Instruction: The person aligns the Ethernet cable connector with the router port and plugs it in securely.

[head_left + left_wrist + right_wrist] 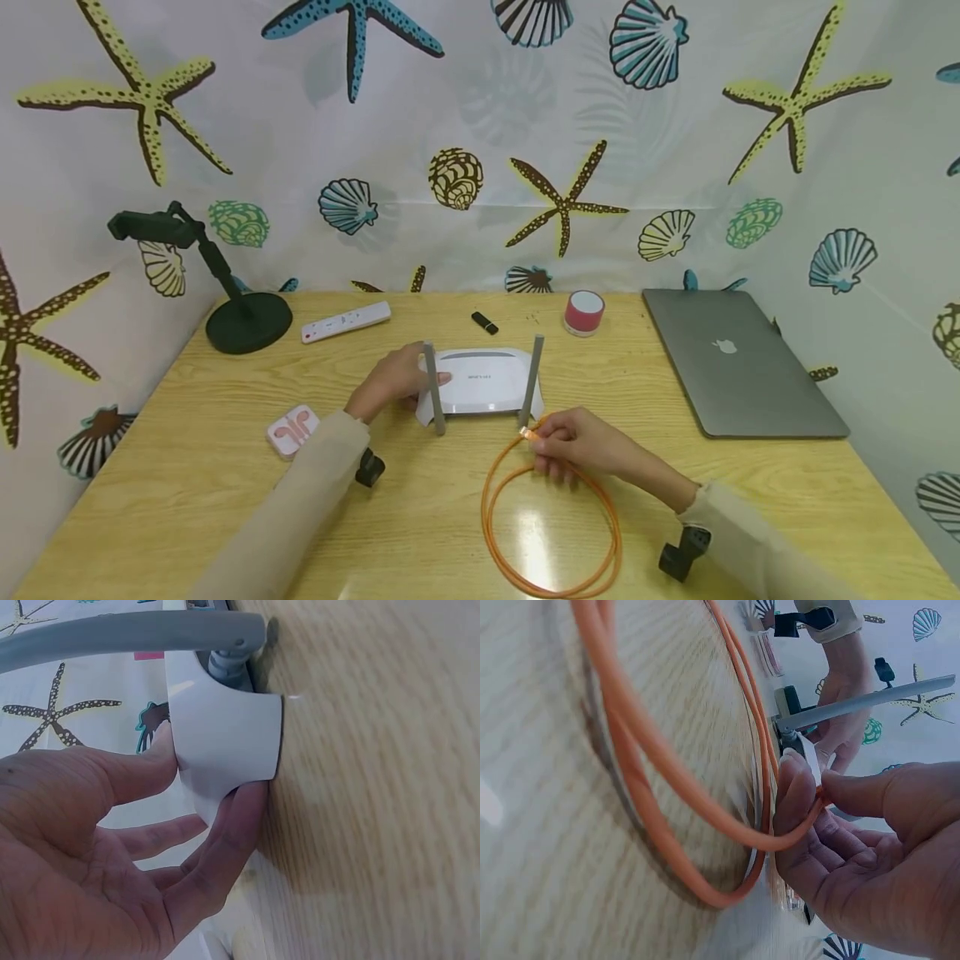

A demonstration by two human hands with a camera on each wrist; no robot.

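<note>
A white router (487, 383) with two grey antennas lies mid-table, its ported back edge toward me. My left hand (397, 375) grips its left end; in the left wrist view the thumb lies on top and fingers (217, 862) curl under the router's white corner (225, 735). My right hand (573, 446) pinches an orange network cable (491, 533) near its plug (529, 433), close to the router's right antenna. The cable's coil rests on the table below that hand. In the right wrist view, thumb and fingertips meet on the cable (682, 787); the plug is mostly hidden there.
Behind the router lie a white remote (347, 322), a black USB stick (484, 322) and a pink round speaker (584, 313). An earphone case (293, 432) sits beside the left forearm. A dark desk lamp (249, 322) stands back left, a closed laptop (742, 367) right.
</note>
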